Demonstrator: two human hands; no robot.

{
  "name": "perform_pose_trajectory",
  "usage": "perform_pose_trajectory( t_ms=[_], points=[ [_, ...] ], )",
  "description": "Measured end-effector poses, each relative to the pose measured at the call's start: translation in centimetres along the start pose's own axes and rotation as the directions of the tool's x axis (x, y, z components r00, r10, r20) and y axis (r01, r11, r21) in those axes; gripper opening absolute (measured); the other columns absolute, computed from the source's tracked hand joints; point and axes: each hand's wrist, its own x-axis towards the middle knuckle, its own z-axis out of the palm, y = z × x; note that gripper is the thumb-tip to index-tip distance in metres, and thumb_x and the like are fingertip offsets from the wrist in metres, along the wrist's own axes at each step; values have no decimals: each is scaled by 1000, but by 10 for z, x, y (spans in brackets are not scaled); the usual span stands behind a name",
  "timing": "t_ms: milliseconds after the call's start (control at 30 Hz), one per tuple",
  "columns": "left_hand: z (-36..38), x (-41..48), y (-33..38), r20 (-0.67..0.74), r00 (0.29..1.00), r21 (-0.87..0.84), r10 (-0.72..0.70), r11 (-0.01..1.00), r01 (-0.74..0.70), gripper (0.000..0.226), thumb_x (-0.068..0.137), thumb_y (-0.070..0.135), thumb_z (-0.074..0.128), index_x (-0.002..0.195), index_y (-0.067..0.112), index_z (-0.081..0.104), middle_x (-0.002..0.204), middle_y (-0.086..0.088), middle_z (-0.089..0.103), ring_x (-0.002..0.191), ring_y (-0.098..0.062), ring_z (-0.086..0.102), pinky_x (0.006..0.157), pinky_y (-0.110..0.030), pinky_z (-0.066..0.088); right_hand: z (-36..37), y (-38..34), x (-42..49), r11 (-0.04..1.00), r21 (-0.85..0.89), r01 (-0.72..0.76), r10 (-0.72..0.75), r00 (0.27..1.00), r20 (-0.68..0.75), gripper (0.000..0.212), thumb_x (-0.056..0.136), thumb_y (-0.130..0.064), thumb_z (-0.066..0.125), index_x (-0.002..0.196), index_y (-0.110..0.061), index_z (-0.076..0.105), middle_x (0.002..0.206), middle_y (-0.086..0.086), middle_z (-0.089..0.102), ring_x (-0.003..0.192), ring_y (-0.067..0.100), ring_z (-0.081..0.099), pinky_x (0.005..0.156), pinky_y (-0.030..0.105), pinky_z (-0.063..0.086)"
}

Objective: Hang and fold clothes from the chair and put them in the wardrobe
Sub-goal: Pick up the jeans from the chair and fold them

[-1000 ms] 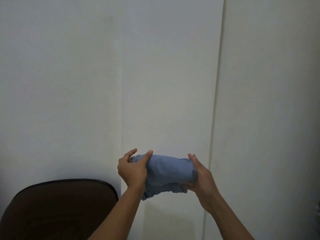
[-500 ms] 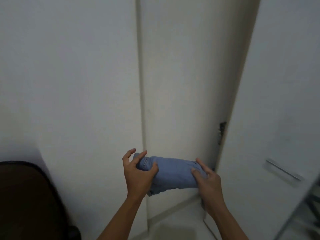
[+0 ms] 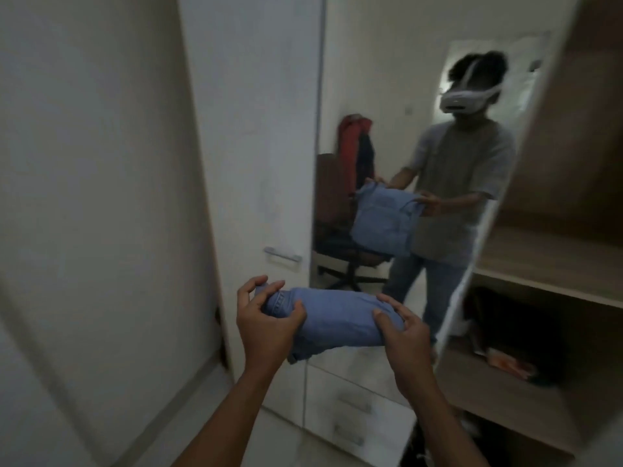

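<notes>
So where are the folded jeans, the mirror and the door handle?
folded jeans (image 3: 332, 318): head view, middle of the bundle.
mirror (image 3: 387, 96): head view, upper glass.
door handle (image 3: 282, 256): head view, middle of the bar.

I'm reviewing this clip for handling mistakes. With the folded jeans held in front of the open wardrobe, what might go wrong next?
1. The folded jeans are gripped only at their ends by the left hand and right hand; a loose edge already hangs underneath, so the fold may come undone.
2. The lower shelf already holds clutter, which could crowd the jeans.
3. The mirror door stands close and could be bumped.
</notes>
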Motion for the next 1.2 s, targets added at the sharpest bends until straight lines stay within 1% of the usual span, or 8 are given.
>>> perform_pose_trajectory(
  t_ms=[100,233,367,467,667,967,1100,1200],
  points=[
    [63,-39,44,88,994,-67,59,996,-53,38,66,4,86,99,15,72,121,1,53,100,9,55,85,1,39,-87,-17,-8,1000,-2,31,-31,988,-153,26,90,-11,69,115,-16,69,106,-7,71,103,11,68,88,25,56],
    [143,-86,102,163,978,-189,128,977,-96,34,66,4,86,96,14,73,120,-2,54,104,-11,58,87,0,38,-195,-46,-21,994,-73,83,-100,954,-284,26,90,-11,68,116,-17,69,107,-4,72,101,13,69,90,39,58],
    [216,-124,153,233,957,-287,171,953,-100,32,68,8,86,96,16,73,120,1,53,105,-7,55,86,1,37,-286,-71,-22,981,-117,153,-187,903,-387,23,91,-6,67,113,-13,69,102,-5,71,94,6,70,69,16,57],
    [263,-133,177,247,945,-350,216,929,-121,33,67,12,86,97,19,73,118,5,52,102,2,55,88,-3,39,-333,-83,-6,960,-214,183,-260,865,-428,24,91,-6,67,114,-8,70,106,2,71,94,0,66,72,7,51],
    [361,-118,205,245,921,-450,304,877,-170,32,68,13,86,98,15,74,119,4,53,107,-9,57,89,-5,41,-392,-89,55,929,-267,258,-359,805,-473,26,91,-6,66,117,-9,69,107,2,70,89,-12,65,79,9,53],
    [518,-54,216,215,911,-567,351,805,-176,33,67,14,86,98,18,73,122,3,52,110,-13,57,92,-29,53,-451,-85,203,896,-319,309,-435,753,-493,31,92,-13,67,123,-11,67,113,-2,71,103,5,69,90,22,55],
    [575,-23,211,204,923,-564,327,810,-162,36,67,10,86,97,23,71,122,5,52,110,-9,55,93,-25,51,-463,-78,271,904,-319,286,-415,766,-492,33,92,-18,67,125,-12,66,114,-2,72,105,9,69,91,27,56],
    [616,-6,199,217,929,-530,301,835,-147,39,66,10,85,98,26,70,122,5,52,110,-10,55,93,-25,50,-470,-64,314,911,-313,269,-396,781,-483,27,93,-15,65,120,-15,68,107,-12,69,96,-4,66,85,12,52]
  ],
)
